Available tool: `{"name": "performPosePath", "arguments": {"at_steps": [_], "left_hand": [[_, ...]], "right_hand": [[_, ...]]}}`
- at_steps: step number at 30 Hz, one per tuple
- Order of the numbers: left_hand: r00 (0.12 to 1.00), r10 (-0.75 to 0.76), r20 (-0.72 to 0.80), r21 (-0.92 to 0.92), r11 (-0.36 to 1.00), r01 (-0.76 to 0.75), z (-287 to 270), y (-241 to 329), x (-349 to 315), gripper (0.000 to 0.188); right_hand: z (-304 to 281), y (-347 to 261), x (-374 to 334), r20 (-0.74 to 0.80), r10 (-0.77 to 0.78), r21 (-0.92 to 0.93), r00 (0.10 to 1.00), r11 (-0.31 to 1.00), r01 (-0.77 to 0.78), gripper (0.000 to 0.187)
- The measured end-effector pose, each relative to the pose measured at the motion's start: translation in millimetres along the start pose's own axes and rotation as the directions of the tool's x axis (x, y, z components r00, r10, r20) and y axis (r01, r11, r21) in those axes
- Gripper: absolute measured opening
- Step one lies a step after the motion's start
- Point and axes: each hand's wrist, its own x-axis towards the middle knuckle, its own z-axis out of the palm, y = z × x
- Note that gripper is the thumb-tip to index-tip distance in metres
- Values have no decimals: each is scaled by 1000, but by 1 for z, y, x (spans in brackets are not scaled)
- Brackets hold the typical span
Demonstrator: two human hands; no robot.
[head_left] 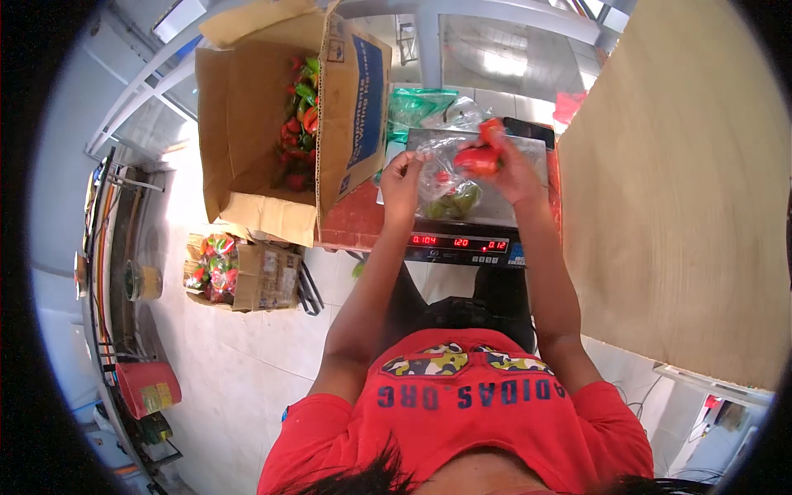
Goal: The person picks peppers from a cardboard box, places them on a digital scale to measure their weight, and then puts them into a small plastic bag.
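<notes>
My left hand is closed, its fingertips pinching the rim of a clear plastic bag. In my right hand is a red bell pepper at the bag's mouth, and a second red piece shows above it at the fingers; whether it is a separate pepper I cannot tell. A green pepper and a bit of red show through the bag's lower part. Bag and hands are over the metal pan of a digital scale, whose display glows red.
A large open cardboard box with red and green peppers stands left of the scale. Below it on the floor, a smaller box holds bagged peppers. Green plastic and a dark phone-like object lie behind. A wooden board rises at the right.
</notes>
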Motion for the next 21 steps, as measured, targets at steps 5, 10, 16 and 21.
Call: {"name": "performPosePath", "arguments": {"at_steps": [5, 10, 16, 21], "left_hand": [[1000, -24, -5, -71, 997, 23, 3, 3, -4, 21], [994, -91, 57, -225, 969, 101, 4, 2, -10, 22], [985, -174, -18, -405, 902, 152, -11, 4, -6, 22], [990, -140, 20, -408, 903, 136, -16, 1, -8, 21]], "right_hand": [[22, 50, 13, -128, 104, -11, 986, 994, -106, 34], [34, 83, 23, -145, 113, 94, 983, 991, -100, 32], [19, 75, 7, -66, -152, -542, 986, 835, 92, 36], [31, 61, 4, 185, -83, -964, 979, 180, 197, 39]]}}
